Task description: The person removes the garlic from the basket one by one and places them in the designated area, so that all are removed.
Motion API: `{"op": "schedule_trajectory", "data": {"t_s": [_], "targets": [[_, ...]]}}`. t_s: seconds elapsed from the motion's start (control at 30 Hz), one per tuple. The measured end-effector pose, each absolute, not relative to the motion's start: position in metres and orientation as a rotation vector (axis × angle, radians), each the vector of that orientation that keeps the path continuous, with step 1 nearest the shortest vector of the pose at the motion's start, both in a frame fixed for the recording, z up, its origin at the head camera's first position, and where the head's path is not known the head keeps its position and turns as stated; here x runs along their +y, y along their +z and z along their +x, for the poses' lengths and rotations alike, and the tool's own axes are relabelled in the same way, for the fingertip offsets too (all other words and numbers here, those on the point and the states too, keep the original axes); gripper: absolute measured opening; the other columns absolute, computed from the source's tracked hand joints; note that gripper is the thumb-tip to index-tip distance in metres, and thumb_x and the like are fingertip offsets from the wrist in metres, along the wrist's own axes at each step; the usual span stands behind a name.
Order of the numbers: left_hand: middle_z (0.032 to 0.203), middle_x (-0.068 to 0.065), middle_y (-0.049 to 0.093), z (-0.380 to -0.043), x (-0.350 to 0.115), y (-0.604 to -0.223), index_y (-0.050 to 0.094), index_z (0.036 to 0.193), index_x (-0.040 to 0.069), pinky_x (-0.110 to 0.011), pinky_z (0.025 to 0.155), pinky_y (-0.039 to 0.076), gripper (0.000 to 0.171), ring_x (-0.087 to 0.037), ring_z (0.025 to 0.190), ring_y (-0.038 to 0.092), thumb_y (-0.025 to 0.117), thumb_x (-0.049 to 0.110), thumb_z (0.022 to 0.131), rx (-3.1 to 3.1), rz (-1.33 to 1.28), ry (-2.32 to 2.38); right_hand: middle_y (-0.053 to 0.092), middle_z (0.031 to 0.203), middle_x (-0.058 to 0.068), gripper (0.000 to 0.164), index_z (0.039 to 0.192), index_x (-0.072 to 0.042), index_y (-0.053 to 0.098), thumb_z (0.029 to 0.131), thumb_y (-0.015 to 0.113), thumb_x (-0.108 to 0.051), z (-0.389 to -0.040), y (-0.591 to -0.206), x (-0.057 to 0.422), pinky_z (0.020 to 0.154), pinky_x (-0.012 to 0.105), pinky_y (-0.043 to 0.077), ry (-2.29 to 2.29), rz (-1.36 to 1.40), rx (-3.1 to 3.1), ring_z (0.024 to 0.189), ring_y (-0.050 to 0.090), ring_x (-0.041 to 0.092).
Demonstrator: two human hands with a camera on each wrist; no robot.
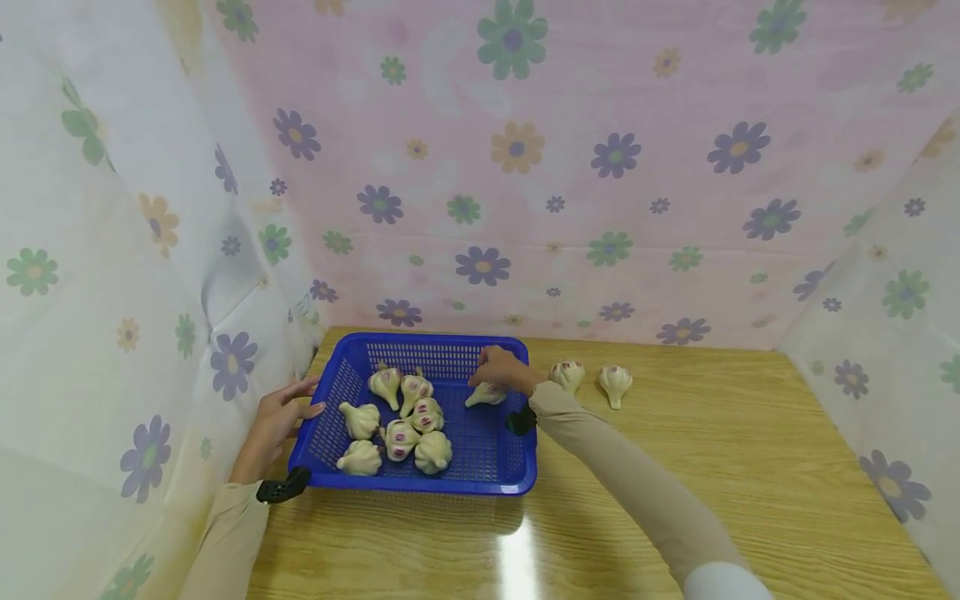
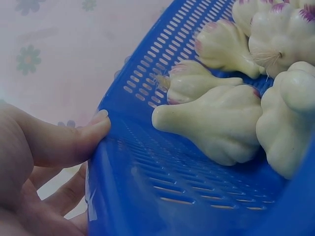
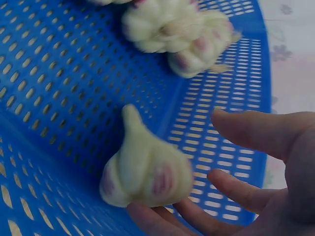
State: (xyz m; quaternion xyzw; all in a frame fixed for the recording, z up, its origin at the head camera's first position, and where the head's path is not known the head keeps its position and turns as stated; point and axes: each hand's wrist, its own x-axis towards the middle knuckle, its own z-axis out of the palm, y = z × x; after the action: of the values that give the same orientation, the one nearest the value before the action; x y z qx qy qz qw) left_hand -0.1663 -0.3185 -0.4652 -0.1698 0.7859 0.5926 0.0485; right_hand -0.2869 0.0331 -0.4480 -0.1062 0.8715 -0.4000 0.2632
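A blue plastic basket (image 1: 486, 483) with slotted sides stands on the table. Several garlic bulbs (image 1: 400, 439), cream with purple marks, lie in its left half. My left hand (image 1: 277, 417) holds the basket's left side, thumb (image 2: 93, 129) over the rim and other fingers outside against the wall. Inside the basket's right part, my right hand (image 1: 504, 369) is over a single garlic bulb (image 3: 147, 167). In the right wrist view its thumb and index finger are spread apart from this bulb, while lower fingers (image 3: 152, 219) touch or nearly touch its base.
On the wooden table (image 1: 712, 450), right of the basket, lie two more garlic bulbs, one (image 1: 568, 375) near my right wrist and another (image 1: 615, 385) farther right. Flower-patterned cloth (image 1: 570, 208) hangs behind the table and along both sides.
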Motion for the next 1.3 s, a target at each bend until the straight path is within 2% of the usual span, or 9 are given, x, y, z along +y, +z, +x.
{"op": "schedule_trajectory", "data": {"t_s": [0.1, 0.3, 0.5, 0.63, 0.8, 1.03, 1.17, 1.3], "targets": [[0.136, -0.017, 0.04, -0.166, -0.319, -0.466, 0.042, 0.144, 0.01, -0.029, 0.072, 0.053, 0.059, -0.012, 0.086, 0.057, 0.063, 0.011, 0.089, 2.398, -0.521, 1.8, 0.052, 0.104, 0.015, 0.042, 0.115, 0.002, 0.049, 0.081, 0.071, -0.011, -0.289, -0.455, 0.03, 0.071, 0.042, 0.049, -1.039, -0.294, 2.372, 0.074, 0.052, 0.022], [0.135, -0.017, 0.041, -0.166, -0.32, -0.467, 0.042, 0.143, 0.009, -0.029, 0.071, 0.053, 0.06, -0.011, 0.085, 0.058, 0.063, 0.011, 0.088, 2.405, -0.504, 1.817, 0.055, 0.101, 0.014, 0.045, 0.116, 0.001, 0.052, 0.078, 0.074, -0.008, -0.292, -0.465, 0.025, 0.075, 0.049, 0.051, -1.066, -0.22, 2.342, 0.08, 0.057, 0.025], [0.133, -0.017, 0.042, -0.165, -0.321, -0.466, 0.042, 0.143, 0.009, -0.029, 0.07, 0.054, 0.059, -0.01, 0.082, 0.06, 0.063, 0.009, 0.088, 2.395, -0.489, 1.84, 0.055, 0.101, 0.015, 0.044, 0.115, 0.0, 0.052, 0.078, 0.076, -0.01, -0.288, -0.472, 0.023, 0.072, 0.054, 0.051, -1.112, -0.189, 2.307, 0.081, 0.057, 0.028], [0.134, -0.018, 0.042, -0.165, -0.321, -0.465, 0.042, 0.143, 0.009, -0.03, 0.07, 0.054, 0.059, -0.011, 0.082, 0.06, 0.063, 0.01, 0.088, 2.403, -0.49, 1.829, 0.054, 0.102, 0.016, 0.041, 0.11, 0.001, 0.053, 0.077, 0.076, -0.008, -0.284, -0.476, 0.021, 0.068, 0.054, 0.052, -1.165, -0.176, 2.302, 0.08, 0.058, 0.03], [0.135, -0.018, 0.041, -0.165, -0.321, -0.464, 0.042, 0.143, 0.01, -0.03, 0.071, 0.054, 0.059, -0.012, 0.083, 0.061, 0.062, 0.01, 0.088, 2.409, -0.484, 1.818, 0.053, 0.09, 0.013, 0.033, 0.093, -0.002, 0.053, 0.073, 0.078, -0.007, -0.28, -0.478, 0.016, 0.067, 0.051, 0.053, -1.195, -0.136, 2.341, 0.072, 0.057, 0.026], [0.136, -0.019, 0.041, -0.165, -0.319, -0.464, 0.041, 0.144, 0.009, -0.031, 0.072, 0.053, 0.059, -0.013, 0.086, 0.059, 0.062, 0.01, 0.089, 2.426, -0.475, 1.793, 0.061, 0.088, 0.011, 0.038, 0.1, 0.002, 0.063, 0.069, 0.081, -0.011, -0.278, -0.485, 0.019, 0.066, 0.043, 0.055, -1.216, -0.099, 2.336, 0.073, 0.06, 0.024], [0.137, -0.019, 0.04, -0.164, -0.319, -0.463, 0.04, 0.144, 0.009, -0.03, 0.073, 0.052, 0.06, -0.011, 0.088, 0.057, 0.062, 0.011, 0.088, 2.438, -0.481, 1.775, 0.062, 0.085, 0.01, 0.027, 0.09, -0.002, 0.064, 0.069, 0.079, -0.008, -0.275, -0.483, 0.02, 0.062, 0.044, 0.055, -1.285, -0.142, 2.297, 0.07, 0.06, 0.024], [0.136, -0.018, 0.04, -0.163, -0.318, -0.462, 0.04, 0.144, 0.009, -0.029, 0.072, 0.053, 0.06, -0.011, 0.086, 0.059, 0.062, 0.01, 0.088, 2.422, -0.49, 1.779, 0.061, 0.087, 0.01, 0.027, 0.092, -0.003, 0.064, 0.069, 0.078, -0.006, -0.274, -0.483, 0.021, 0.064, 0.047, 0.054, -1.306, -0.139, 2.281, 0.07, 0.059, 0.024]]}}
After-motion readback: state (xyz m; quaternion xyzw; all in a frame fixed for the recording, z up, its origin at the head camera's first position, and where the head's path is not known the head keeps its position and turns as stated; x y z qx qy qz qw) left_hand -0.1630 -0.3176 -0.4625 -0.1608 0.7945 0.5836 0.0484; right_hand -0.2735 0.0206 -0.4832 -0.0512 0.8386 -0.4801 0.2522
